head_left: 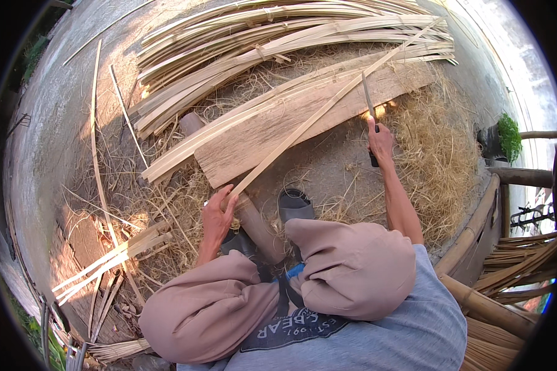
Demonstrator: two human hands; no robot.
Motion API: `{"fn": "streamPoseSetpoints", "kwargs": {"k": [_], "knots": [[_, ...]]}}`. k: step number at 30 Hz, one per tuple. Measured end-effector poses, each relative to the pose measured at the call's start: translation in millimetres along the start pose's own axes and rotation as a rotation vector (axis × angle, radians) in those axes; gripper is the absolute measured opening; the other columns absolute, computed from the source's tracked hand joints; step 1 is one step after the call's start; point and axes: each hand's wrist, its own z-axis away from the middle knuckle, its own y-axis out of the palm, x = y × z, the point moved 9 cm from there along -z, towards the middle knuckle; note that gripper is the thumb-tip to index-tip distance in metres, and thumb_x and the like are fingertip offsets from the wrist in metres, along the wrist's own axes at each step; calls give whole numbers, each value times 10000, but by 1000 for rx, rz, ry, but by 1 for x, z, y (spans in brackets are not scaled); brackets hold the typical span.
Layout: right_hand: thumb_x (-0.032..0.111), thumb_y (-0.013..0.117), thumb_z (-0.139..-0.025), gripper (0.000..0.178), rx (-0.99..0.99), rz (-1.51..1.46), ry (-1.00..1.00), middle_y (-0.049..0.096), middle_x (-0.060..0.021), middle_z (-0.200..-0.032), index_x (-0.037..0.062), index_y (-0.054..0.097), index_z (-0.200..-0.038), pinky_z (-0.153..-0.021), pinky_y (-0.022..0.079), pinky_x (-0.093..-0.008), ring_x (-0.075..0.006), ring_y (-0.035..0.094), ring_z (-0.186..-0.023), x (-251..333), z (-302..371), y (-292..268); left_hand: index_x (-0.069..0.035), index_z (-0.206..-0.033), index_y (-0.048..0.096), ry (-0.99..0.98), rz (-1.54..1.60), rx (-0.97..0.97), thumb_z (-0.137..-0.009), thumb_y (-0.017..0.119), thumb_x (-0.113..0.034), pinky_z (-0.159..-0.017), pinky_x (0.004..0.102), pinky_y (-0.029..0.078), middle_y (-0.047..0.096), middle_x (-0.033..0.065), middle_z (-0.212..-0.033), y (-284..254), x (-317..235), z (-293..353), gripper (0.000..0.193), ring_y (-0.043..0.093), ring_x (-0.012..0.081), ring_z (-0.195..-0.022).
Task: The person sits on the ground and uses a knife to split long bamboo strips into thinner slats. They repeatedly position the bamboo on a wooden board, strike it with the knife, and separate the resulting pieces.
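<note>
My left hand (218, 213) is closed around the near end of a long, flat bamboo strip (303, 128). The strip slants away to the far right, across a wide wooden board (247, 151), and its far end reaches over the bamboo pile. In my right hand (380, 141) is a knife (369, 98) with a dark handle, its blade pointing away from me. The blade is close to the right side of the strip; whether they touch I cannot tell. A few pale strips (192, 145) lie along the board's far side.
A big pile of split bamboo (229, 68) lies beyond the board. Curly shavings (436, 161) heap up on the right. A round post (258, 229) sits between my feet, near a dark sandal (295, 204). Short strips (114, 260) lie at left; bamboo poles (476, 300) stand at right.
</note>
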Motion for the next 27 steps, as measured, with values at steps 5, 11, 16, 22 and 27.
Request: {"fn": "streamPoseSetpoints", "kwargs": {"k": [5, 11, 16, 22, 27], "knots": [[575, 620, -998, 593, 389, 86, -336, 636, -232, -709, -1, 608, -855, -626, 490, -495, -414, 645, -672, 58, 166, 121, -134, -1360, 668, -8, -295, 79, -1011, 679, -274, -706, 469, 510, 631, 154, -921, 7, 3, 8, 376, 642, 360, -781], [582, 617, -997, 568, 360, 171, -549, 646, -188, -754, 28, 602, -871, -636, 497, -494, -384, 645, -681, 57, 173, 110, -91, -1294, 685, 33, -177, 31, -1053, 616, -243, -690, 472, 487, 621, 172, -888, 2, 13, 11, 293, 638, 370, -786], [607, 570, -1016, 676, -32, -56, -46, 544, -177, -587, -15, 598, -753, -582, 447, -491, -298, 629, -591, 9, 11, 1, -32, -1077, 729, -111, -54, 218, -1065, 588, -322, -678, 469, 490, 658, 196, -792, 19, 13, 3, 323, 641, 406, -716], [592, 628, -984, 592, 515, 177, -450, 642, -211, -727, 16, 616, -851, -643, 507, -513, -412, 677, -720, 80, 183, 122, 5, -873, 700, -343, 70, 308, -1081, 557, -361, -647, 478, 476, 640, 221, -696, 14, 20, 19, 444, 650, 402, -679], [595, 627, -983, 578, 409, 262, -581, 670, -203, -754, 29, 628, -864, -636, 515, -512, -427, 688, -739, 73, 180, 104, -8, -841, 680, -182, 49, 149, -1086, 551, -332, -573, 433, 442, 602, 182, -645, 12, 17, 23, 426, 587, 323, -560]]}}
